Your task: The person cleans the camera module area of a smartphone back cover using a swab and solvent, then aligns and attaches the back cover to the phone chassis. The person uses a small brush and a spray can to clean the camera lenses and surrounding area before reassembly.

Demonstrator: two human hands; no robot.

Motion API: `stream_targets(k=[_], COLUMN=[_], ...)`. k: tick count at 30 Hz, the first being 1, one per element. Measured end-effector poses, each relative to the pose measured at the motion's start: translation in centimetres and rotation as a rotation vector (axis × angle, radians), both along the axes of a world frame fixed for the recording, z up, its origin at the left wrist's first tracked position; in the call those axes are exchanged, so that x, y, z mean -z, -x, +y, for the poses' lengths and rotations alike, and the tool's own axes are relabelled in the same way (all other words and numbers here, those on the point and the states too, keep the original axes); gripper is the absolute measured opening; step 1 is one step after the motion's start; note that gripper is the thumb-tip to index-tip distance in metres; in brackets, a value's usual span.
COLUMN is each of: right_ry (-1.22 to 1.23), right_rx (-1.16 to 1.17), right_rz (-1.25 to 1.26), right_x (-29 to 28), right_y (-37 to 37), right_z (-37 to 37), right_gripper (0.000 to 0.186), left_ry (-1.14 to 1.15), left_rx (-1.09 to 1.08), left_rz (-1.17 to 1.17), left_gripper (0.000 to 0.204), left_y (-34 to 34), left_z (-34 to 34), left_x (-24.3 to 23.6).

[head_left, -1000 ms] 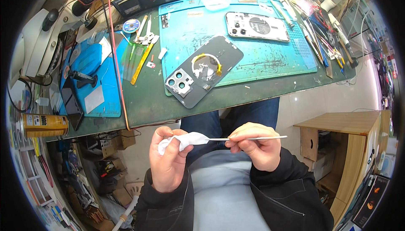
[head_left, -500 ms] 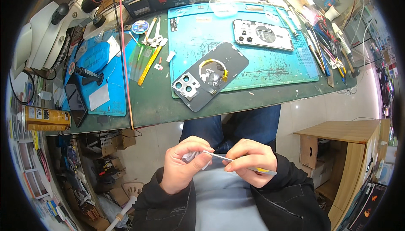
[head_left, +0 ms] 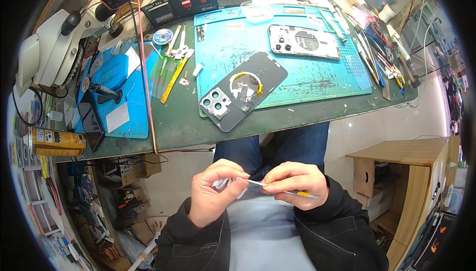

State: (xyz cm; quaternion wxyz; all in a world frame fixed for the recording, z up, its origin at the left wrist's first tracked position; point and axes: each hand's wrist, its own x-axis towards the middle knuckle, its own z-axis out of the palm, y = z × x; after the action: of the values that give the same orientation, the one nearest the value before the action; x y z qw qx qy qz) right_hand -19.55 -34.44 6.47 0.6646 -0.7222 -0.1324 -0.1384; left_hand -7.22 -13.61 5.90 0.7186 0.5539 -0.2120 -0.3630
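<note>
Above my lap, my left hand (head_left: 212, 194) pinches a crumpled white tissue or cloth (head_left: 221, 184) around the tip of a thin grey metal tool (head_left: 257, 183). My right hand (head_left: 300, 181) grips the tool's other part between thumb and fingers; a yellow patch shows near its outer end. Its exact kind is not clear. On the bench beyond my hands lies a dark phone back panel (head_left: 270, 73) with camera openings and a ring coil, set at a slant. Farther back, an opened phone housing (head_left: 327, 49) with a pale frame lies flat.
A blue work mat (head_left: 317, 90) covers much of the green bench (head_left: 173, 135). At left stand a microscope (head_left: 44, 58) and a yellow can (head_left: 57, 142). Pens and tools (head_left: 377, 68) crowd the right side. A wooden cabinet (head_left: 396, 152) stands to the lower right.
My right hand has turned slightly, so the tool lies flatter and its yellow patch has shifted. My left hand keeps its pinch. The bench view has moved slightly left.
</note>
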Motion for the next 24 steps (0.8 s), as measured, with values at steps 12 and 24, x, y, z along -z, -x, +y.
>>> stream_targets(k=[12, 24], right_ry=[-0.279, -0.703], right_rx=[0.021, -0.098], right_rz=[0.13, 0.373], right_x=[0.4, 0.0], right_y=[0.0, 0.8], right_z=[1.1, 1.2], right_gripper=[0.024, 0.027], left_ry=[-0.072, -0.052], left_rx=[0.02, 0.024], left_rz=[-0.218, -0.167], left_gripper=[0.012, 0.013], left_y=[0.3, 0.2], left_z=[-1.3, -1.3], left_x=[-0.8, -1.2])
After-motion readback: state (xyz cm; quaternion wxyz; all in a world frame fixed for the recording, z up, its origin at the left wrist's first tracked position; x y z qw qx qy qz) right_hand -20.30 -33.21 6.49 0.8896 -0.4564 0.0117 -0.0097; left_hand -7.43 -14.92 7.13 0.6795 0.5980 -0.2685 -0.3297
